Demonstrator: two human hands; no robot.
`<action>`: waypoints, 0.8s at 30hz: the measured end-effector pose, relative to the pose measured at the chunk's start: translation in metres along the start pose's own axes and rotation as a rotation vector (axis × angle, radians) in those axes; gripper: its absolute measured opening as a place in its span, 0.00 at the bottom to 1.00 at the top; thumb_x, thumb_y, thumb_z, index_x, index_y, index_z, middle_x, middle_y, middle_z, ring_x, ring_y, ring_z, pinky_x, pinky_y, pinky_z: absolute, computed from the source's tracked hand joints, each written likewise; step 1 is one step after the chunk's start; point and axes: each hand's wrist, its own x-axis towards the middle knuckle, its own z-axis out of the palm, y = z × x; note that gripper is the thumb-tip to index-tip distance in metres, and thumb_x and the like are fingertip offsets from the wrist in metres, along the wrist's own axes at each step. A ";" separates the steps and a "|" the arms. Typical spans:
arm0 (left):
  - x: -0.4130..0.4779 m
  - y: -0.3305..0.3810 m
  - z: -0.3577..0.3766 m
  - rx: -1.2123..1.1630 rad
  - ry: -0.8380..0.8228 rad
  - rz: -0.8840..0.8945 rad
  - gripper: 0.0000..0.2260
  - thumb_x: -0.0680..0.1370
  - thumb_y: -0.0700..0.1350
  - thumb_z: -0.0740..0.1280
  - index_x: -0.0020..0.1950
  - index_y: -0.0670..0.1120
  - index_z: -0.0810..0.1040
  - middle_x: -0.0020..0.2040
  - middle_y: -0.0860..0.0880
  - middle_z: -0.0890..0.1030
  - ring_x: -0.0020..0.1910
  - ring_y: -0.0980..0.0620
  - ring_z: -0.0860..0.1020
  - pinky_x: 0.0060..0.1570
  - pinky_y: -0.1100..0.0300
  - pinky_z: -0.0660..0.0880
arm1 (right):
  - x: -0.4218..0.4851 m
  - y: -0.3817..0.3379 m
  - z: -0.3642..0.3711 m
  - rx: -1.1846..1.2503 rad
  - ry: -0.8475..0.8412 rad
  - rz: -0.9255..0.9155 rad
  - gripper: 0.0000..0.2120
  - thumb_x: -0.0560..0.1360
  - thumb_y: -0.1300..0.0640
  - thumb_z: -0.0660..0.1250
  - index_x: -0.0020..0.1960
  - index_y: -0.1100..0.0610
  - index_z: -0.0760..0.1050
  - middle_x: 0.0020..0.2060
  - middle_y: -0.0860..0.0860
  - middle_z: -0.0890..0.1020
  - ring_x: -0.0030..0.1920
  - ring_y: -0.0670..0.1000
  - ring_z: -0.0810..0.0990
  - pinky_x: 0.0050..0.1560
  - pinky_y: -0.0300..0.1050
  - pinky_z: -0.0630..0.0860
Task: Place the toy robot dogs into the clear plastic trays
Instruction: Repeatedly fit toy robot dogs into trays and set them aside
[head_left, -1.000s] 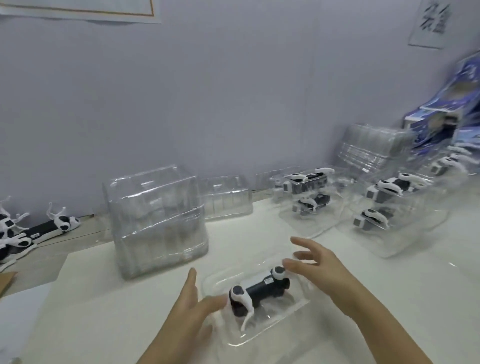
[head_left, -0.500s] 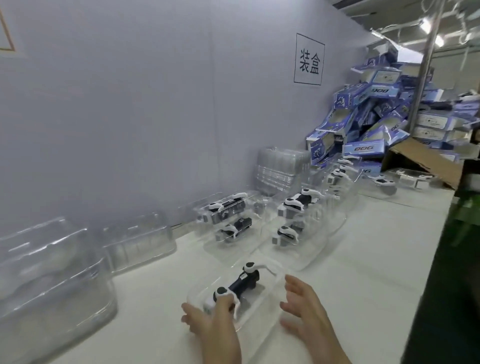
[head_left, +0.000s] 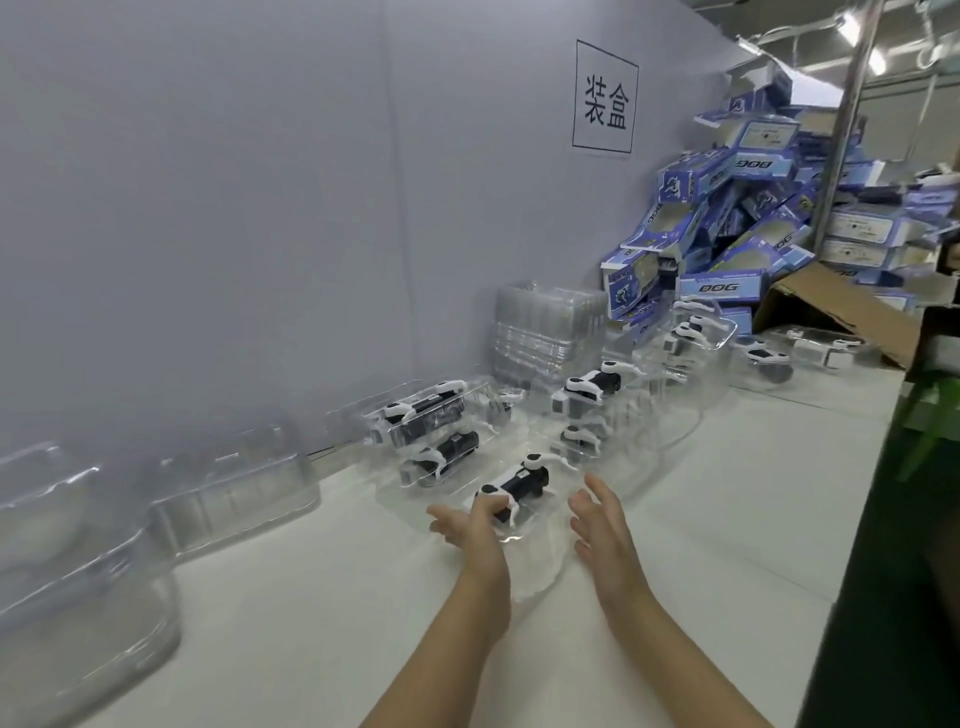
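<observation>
The toy robot dog (head_left: 515, 483) lies in a clear tray (head_left: 541, 553) on the table (head_left: 727, 499). The left hand (head_left: 474, 526) curls over its near end; the right hand (head_left: 598, 515), fingers spread, hovers beside the tray.

We reach both bare forearms from 6 o'clock toward 12. Our left hand (head_left: 470, 525) curls fingers over the toy robot dog (head_left: 522, 480); our right hand (head_left: 602, 525), at its 3 o'clock, holds straight fingers, palm inward.

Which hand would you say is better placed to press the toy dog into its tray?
Probably the left hand: its fingers curl over the toy robot dog; the right hand is open beside the clear tray.
</observation>
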 end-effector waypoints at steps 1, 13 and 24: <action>0.000 0.002 0.001 0.016 -0.023 -0.013 0.54 0.56 0.50 0.65 0.79 0.46 0.45 0.79 0.52 0.43 0.77 0.55 0.48 0.75 0.48 0.47 | 0.003 0.001 0.002 -0.004 0.018 -0.008 0.40 0.65 0.42 0.64 0.75 0.48 0.60 0.75 0.50 0.63 0.75 0.50 0.62 0.70 0.45 0.60; -0.015 0.022 -0.046 0.160 -0.315 -0.106 0.30 0.73 0.57 0.65 0.73 0.52 0.67 0.71 0.53 0.65 0.65 0.64 0.72 0.66 0.61 0.66 | 0.014 0.018 0.005 -0.146 0.045 -0.046 0.37 0.70 0.45 0.70 0.75 0.47 0.59 0.75 0.47 0.61 0.75 0.48 0.58 0.67 0.44 0.58; -0.072 0.095 -0.238 0.223 0.507 0.651 0.17 0.76 0.30 0.65 0.52 0.52 0.76 0.55 0.53 0.79 0.44 0.66 0.78 0.46 0.69 0.75 | -0.049 0.002 0.091 -0.451 0.053 -0.586 0.25 0.70 0.55 0.69 0.65 0.47 0.68 0.69 0.51 0.69 0.70 0.53 0.66 0.68 0.50 0.63</action>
